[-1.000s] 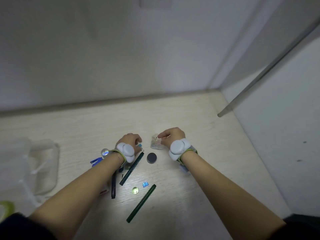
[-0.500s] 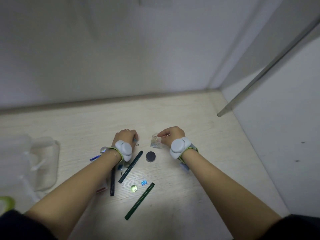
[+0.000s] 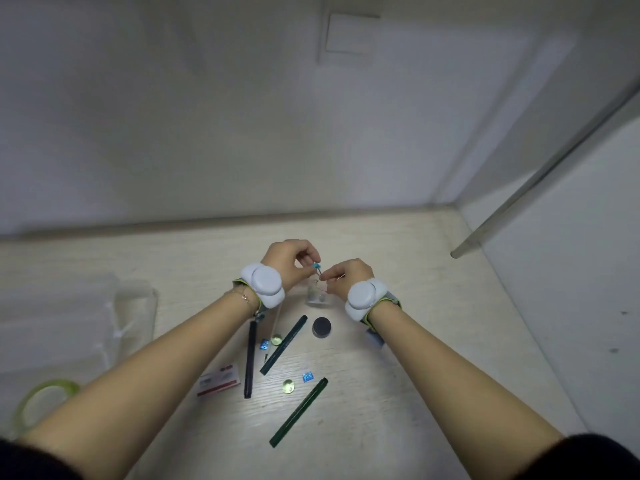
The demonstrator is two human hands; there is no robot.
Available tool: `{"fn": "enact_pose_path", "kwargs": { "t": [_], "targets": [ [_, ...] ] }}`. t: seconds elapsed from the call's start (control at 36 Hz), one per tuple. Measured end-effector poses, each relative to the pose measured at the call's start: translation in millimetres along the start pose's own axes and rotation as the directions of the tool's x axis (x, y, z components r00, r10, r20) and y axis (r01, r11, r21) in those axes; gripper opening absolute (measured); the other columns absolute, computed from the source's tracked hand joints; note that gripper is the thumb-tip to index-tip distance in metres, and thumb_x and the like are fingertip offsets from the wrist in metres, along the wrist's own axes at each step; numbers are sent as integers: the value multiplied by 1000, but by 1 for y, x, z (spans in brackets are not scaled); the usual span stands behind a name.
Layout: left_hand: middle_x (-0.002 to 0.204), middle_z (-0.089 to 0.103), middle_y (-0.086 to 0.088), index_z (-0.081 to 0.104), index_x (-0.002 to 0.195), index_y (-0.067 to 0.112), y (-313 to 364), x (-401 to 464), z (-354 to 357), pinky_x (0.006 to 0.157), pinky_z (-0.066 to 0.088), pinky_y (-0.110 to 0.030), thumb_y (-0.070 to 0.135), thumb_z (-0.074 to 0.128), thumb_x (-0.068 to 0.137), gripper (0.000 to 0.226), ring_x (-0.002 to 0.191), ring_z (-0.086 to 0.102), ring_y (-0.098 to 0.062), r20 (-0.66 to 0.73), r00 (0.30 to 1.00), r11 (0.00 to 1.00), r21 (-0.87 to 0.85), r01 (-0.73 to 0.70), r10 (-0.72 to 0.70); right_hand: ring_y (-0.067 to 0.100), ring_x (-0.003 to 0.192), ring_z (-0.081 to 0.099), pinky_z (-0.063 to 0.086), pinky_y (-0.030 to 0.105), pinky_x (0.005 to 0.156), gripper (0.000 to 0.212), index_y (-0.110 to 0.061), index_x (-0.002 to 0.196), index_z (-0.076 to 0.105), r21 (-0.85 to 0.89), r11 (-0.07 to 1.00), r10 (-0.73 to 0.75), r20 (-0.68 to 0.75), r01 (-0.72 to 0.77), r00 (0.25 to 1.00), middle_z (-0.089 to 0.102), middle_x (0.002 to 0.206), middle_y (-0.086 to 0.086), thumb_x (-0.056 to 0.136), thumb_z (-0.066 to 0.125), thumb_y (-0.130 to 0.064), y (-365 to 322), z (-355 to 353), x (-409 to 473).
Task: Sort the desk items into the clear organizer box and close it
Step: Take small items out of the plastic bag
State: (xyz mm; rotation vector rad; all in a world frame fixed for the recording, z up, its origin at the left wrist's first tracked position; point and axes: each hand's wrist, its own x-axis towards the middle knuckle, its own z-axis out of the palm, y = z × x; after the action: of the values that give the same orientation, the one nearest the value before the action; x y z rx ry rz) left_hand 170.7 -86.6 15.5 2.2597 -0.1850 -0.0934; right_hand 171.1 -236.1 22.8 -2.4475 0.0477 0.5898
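My left hand (image 3: 291, 261) and my right hand (image 3: 346, 277) meet above the desk, both pinching a small blue binder clip (image 3: 317, 267) between their fingertips. Just below them a small clear container (image 3: 317, 295) stands on the desk. The clear organizer box (image 3: 131, 306) lies blurred at the left. Loose on the desk are two dark green pens (image 3: 284, 344) (image 3: 299, 412), a black pen (image 3: 250, 358), a black round disc (image 3: 321, 327), two blue clips (image 3: 265, 344) (image 3: 307, 376), two green glass beads (image 3: 288, 386) (image 3: 276, 340) and a red and white eraser (image 3: 219, 380).
A roll of green tape (image 3: 41, 400) lies at the near left edge. A white wall runs behind the desk and a side panel with a metal rod (image 3: 540, 178) stands at the right. Both wrists carry white trackers.
My left hand lifted a blue clip off the desk and moved right; my right hand rose from the clear container to meet it. The view also shifted.
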Motion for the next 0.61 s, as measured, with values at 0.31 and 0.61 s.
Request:
{"fn": "enact_pose_path", "kwargs": {
  "t": [0.31,0.61],
  "targets": [
    [95,68,-8,71,89,10,-3,-7,-2,79,45,-23,8,69,79,11,84,60,-16,94,994,987,152,-59,45,27,106,63,44,23,78,24,-6,104,73,30,999,-19,-1,19,1000,71,110,13,85,58,-5,-16,3,-9],
    [90,70,-8,71,86,10,-13,-13,-9,77,46,-27,6,68,76,12,82,60,-19,31,999,988,153,18,-23,16,89,59,45,19,80,27,-9,105,73,122,992,9,35,-13,999,72,109,12,84,57,-3,-21,9,-10]
  ]
}}
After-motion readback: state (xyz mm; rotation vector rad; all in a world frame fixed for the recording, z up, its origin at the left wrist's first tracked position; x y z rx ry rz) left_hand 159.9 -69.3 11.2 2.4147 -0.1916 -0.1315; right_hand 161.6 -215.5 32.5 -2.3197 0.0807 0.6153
